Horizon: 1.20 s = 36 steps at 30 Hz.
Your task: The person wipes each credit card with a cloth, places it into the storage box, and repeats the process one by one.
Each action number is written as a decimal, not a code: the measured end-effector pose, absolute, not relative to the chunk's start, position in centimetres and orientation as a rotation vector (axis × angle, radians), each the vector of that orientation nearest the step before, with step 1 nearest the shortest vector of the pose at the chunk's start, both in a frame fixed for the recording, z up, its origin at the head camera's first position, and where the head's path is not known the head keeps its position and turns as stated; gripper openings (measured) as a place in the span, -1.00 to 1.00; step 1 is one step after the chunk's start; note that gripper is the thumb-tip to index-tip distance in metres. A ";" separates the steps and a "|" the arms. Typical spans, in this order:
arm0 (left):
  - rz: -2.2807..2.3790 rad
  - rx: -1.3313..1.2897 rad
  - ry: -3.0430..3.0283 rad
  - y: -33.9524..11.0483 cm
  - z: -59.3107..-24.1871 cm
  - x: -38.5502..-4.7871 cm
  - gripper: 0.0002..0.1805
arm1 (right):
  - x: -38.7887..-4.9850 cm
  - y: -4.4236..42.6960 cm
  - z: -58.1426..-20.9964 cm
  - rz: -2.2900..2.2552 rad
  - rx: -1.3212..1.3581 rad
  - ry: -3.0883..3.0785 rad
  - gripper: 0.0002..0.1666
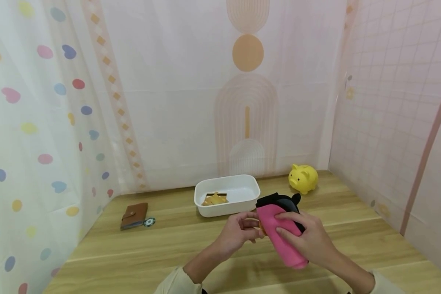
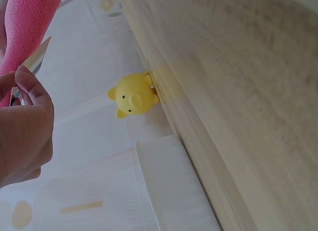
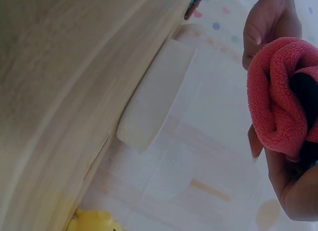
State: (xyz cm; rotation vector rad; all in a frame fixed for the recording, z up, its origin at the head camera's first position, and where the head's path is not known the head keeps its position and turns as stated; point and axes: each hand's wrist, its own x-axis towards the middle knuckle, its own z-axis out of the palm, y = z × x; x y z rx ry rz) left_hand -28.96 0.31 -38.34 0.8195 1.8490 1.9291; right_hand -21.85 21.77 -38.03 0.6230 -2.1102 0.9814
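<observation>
My right hand [image 1: 314, 241] grips a folded pink fluffy cloth [image 1: 273, 228], held above the table. Black material [image 1: 270, 199] pokes out of its top; whether it is one piece with the cloth I cannot tell. At the cloth's left side my left hand [image 1: 235, 234] pinches a thin, flat gold-toned card [image 2: 37, 57] between thumb and fingers. The card's edge shows beside the pink cloth in the left wrist view, and the rest of it is hidden. From the right wrist side, the cloth looks rolled, with dark material inside.
Beyond my hands is a white tray [image 1: 239, 209] with gold cards [image 1: 216, 199] at its left end. A yellow piggy bank [image 1: 303, 179] stands at the back right. On the left lie a brown wallet [image 1: 135, 214] and a green-and-white poker chip [image 1: 149, 222]. Curtains border the wooden table [image 1: 161, 249].
</observation>
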 end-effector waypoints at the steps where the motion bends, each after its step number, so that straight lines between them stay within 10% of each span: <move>1: 1.930 0.820 1.854 0.3 -38.3 -29.0 -0.61 | -21.9 21.8 -38.0 0.976 0.618 -2.112 -0.61; 36: 1.952 0.809 1.908 -1.6 -37.8 -29.4 -0.66 | -22.9 23.3 -38.1 0.957 0.530 -2.143 -0.65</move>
